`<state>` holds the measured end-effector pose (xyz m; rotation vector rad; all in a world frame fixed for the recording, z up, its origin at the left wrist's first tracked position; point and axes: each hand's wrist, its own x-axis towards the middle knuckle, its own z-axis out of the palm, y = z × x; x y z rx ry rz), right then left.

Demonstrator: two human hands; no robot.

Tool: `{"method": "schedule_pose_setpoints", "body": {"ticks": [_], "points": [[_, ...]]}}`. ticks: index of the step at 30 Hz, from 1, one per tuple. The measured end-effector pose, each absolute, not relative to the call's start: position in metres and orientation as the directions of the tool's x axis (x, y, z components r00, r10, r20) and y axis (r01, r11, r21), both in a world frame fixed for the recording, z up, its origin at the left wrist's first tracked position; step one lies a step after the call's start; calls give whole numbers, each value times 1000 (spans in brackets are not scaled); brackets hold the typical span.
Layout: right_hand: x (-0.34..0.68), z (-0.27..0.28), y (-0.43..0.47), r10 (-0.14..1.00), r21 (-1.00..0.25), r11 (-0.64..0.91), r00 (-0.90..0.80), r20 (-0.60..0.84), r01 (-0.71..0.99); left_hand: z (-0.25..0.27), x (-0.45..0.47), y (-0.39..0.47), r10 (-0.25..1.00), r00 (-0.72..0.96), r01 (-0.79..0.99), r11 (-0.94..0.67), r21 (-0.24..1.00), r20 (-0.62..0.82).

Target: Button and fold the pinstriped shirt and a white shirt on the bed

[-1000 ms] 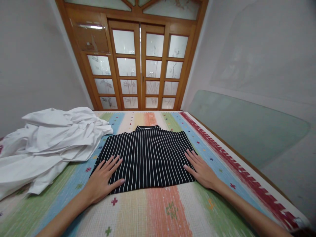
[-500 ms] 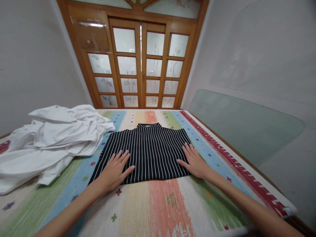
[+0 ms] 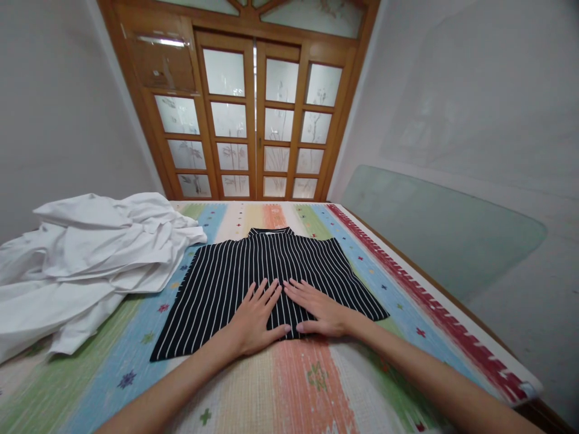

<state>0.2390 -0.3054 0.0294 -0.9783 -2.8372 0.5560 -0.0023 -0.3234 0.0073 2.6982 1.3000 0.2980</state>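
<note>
Striped collared shirt (image 3: pixel 266 259), likely light and limp; I'd grip its four- and eight-o'clock corners. Left hand (image 3: pixel 256 321) and right hand (image 3: pixel 323 310) lie flat, grasping nothing.

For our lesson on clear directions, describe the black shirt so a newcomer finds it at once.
From the wooden doors, look down to the patterned cloth. On it, under the left hand and right hand, the shirt lies flat, collar toward the doors. Its thin white stripes on black set it apart from the crumpled white fabric on the left.
</note>
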Motion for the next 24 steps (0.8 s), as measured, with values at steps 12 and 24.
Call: {"method": "schedule_pose_setpoints", "body": {"ticks": [12,24], "points": [[167,5,-190,853,-208,521,-513,98,828,9,-3,-327,789,603,749,-610,259,115],[137,5,-101,943,-135,328,-316,105,935,6,-8,-328,773,621,707,-625,330,133]]}}
